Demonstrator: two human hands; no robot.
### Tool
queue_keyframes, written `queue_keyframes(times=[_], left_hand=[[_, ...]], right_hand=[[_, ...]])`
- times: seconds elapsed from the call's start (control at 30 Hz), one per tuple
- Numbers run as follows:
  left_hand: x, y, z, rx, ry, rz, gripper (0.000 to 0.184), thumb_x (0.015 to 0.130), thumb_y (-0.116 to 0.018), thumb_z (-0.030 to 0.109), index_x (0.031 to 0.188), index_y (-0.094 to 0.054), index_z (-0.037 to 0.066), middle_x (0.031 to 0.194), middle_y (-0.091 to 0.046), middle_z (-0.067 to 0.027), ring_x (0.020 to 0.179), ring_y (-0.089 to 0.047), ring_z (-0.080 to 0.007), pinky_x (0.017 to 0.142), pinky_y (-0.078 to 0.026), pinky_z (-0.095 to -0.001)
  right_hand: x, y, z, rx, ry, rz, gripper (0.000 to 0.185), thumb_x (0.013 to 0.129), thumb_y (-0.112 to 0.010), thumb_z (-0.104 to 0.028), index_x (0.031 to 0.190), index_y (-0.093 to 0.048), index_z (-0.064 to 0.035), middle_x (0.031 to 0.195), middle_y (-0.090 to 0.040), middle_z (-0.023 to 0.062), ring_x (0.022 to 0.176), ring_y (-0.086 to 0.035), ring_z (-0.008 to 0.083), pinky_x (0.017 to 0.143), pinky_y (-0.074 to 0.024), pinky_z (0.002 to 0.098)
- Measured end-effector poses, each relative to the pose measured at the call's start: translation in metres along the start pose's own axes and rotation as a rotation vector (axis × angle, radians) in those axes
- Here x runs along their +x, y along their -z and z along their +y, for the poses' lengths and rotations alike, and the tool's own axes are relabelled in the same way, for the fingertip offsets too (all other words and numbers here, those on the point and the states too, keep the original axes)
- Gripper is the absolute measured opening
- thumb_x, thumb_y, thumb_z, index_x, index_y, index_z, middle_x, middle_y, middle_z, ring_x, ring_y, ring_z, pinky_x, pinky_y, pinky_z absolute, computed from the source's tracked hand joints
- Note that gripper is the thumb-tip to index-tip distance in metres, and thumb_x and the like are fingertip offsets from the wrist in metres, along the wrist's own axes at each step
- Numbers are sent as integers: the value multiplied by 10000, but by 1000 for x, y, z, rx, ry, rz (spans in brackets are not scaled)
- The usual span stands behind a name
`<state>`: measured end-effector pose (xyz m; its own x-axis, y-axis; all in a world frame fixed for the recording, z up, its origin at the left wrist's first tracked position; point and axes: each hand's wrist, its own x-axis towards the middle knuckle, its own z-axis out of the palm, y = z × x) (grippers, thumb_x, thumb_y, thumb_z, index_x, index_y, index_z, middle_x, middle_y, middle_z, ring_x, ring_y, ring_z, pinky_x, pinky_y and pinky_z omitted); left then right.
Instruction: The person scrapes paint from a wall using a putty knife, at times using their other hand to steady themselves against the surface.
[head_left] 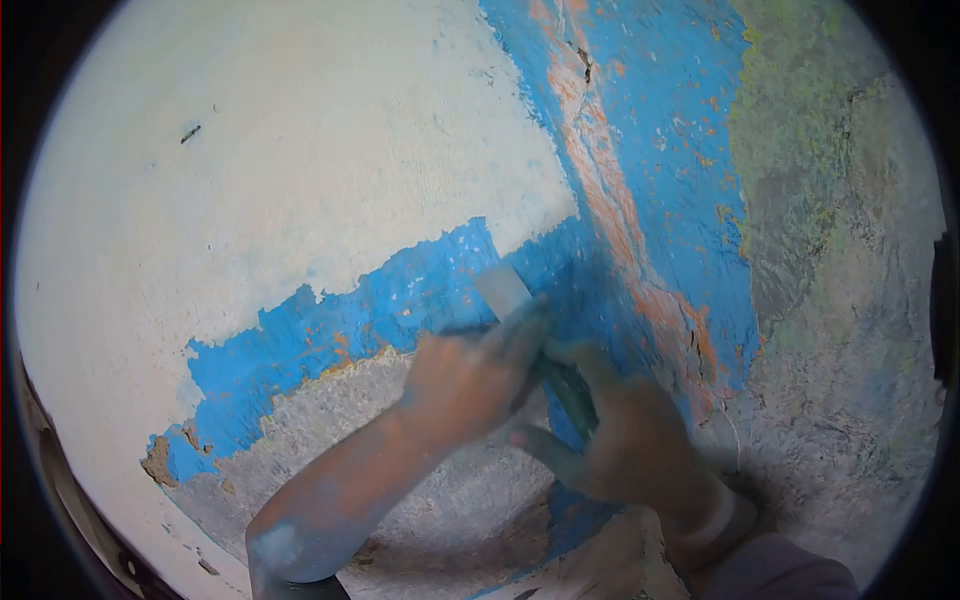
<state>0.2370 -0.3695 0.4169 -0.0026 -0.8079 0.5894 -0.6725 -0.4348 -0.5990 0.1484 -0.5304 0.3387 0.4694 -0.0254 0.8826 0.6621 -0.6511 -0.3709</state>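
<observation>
A scraper with a flat pale blade (502,291) and a dark green handle (572,398) lies against blue paint (400,290) on a wall. The blade's upper edge is near the border between the blue and the whitish coat. My left hand (470,375) presses on the tool near the base of the blade, its fingers together. My right hand (625,430) is closed round the handle, with the thumb stretched out to the left below it. Pale dust covers both hands and my left forearm.
Whitish coating (300,150) spreads over the upper left of the wall. An orange-pink cracked strip (610,200) runs down through the blue at the right. Rough grey-green plaster (830,230) lies farther right, and bare grey plaster (340,420) shows below the blue band.
</observation>
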Motion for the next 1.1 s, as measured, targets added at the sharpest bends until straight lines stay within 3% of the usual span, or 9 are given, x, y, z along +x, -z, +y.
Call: queue_keyframes(times=[0.23, 0.53, 0.6, 0.7, 0.73, 0.8, 0.9, 1.03, 1.1], left_hand=[[17, -1, -4, -79, -1, -31, 479, 712, -753, 128, 1175, -632, 102, 1288, -687, -55, 723, -733, -283, 621, -598, -380], [16, -20, -1, 81, -27, -104, 611, 674, -748, 90, 1263, -590, 114, 1476, -543, -53, 703, -723, -287, 600, -591, -381], [23, -11, -1, 32, -16, -146, 522, 761, -739, 126, 1245, -564, 36, 1437, -558, -134, 691, -729, -303, 622, -604, -411], [34, -5, -8, 4, 92, -186, 569, 754, -745, 123, 1276, -537, 31, 1440, -553, -152, 719, -732, -336, 659, -609, -424], [34, -6, -7, 5, 96, -189, 569, 754, -745, 123, 1276, -537, 31, 1440, -553, -152, 719, -732, -336, 659, -609, -424], [30, -9, -5, -47, 100, -150, 614, 708, -704, 47, 1302, -562, 99, 1513, -497, -66, 784, -728, -352, 671, -617, -428], [26, -11, 2, -40, 105, -250, 620, 712, -691, 28, 1313, -562, 105, 1500, -512, -77, 811, -729, -357, 683, -617, -442], [37, -7, -6, -61, 143, -209, 629, 718, -688, 38, 1329, -560, 106, 1500, -514, -80, 827, -729, -352, 681, -615, -445], [39, -9, -14, -14, 102, -134, 640, 740, -742, 91, 1343, -531, 48, 1490, -504, -163, 762, -726, -393, 688, -613, -457]], right_hand=[[11, 25, -15, -84, -53, -85, 602, 837, -776, -433, 1236, -517, -63, 708, -683, 138, 619, -701, 376, 591, -566, 478], [-12, -3, 12, -46, -32, 10, 581, 847, -768, -363, 1259, -486, -67, 743, -682, 138, 651, -704, 370, 585, -563, 474], [0, -5, 11, -10, -34, 22, 586, 843, -776, -350, 1262, -481, -67, 739, -679, 135, 643, -703, 366, 574, -560, 467], [17, -6, 8, -2, -58, 33, 587, 832, -793, -316, 1260, -476, -68, 731, -674, 131, 627, -700, 363, 552, -554, 454], [19, -5, 6, -32, -65, 38, 584, 825, -801, -295, 1255, -476, -69, 726, -672, 130, 619, -697, 363, 540, -550, 449], [9, 2, 6, 8, -44, 20, 576, 820, -803, -273, 1249, -477, -71, 723, -672, 131, 623, -696, 368, 544, -548, 459], [6, -1, 12, 51, -12, 17, 577, 809, -809, -262, 1240, -479, -67, 718, -670, 129, 628, -694, 375, 553, -546, 475], [24, -4, 14, 44, -38, 62, 603, 796, -828, -314, 1229, -487, -70, 713, -668, 124, 624, -692, 376, 563, -548, 481], [24, -5, 13, 65, -63, 57, 600, 792, -830, -312, 1228, -490, -80, 720, -670, 130, 629, -692, 381, 567, -550, 480]])
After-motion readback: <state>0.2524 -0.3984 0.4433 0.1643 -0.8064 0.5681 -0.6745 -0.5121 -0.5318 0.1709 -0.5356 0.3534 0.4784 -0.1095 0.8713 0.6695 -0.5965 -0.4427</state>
